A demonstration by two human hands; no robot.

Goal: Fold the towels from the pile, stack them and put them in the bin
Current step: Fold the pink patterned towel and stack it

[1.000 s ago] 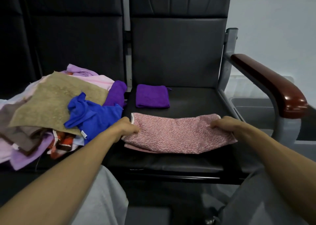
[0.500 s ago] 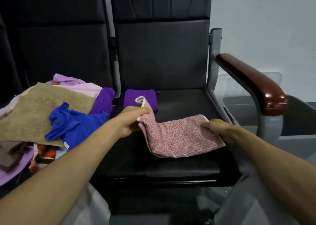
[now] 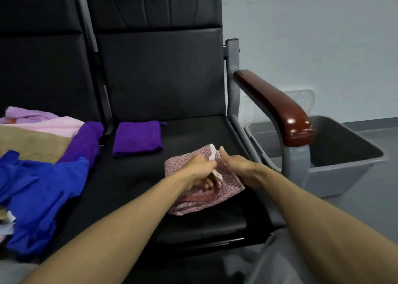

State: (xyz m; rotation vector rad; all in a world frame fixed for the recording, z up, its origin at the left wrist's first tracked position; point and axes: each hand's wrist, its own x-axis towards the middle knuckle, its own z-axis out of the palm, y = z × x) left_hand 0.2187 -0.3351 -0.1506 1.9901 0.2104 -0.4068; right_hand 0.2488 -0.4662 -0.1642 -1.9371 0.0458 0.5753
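A pink speckled towel point(image 3: 185, 206) lies folded over on the black seat point(image 3: 133, 182), right of its middle. My left hand point(image 3: 199, 171) grips its white-edged end, laid across onto the right part. My right hand point(image 3: 241, 168) presses on the towel's right side, thumb up, close against the left hand. A folded purple towel point(image 3: 137, 138) rests flat at the back of the seat. The pile point(image 3: 38, 150) of unfolded towels covers the seat to the left: blue, purple, tan, pink, lilac. A grey bin point(image 3: 346, 169) stands on the floor to the right.
A chair armrest point(image 3: 277, 104) with a red-brown wooden top and grey metal post stands between the seat and the bin. The black backrest point(image 3: 161, 72) rises behind. A pale wall is on the right, and grey-clad knees are at the bottom edge.
My left hand lifted the towel's left end and carried it across to the right end, folding the towel in half. My right hand stayed on the right end.
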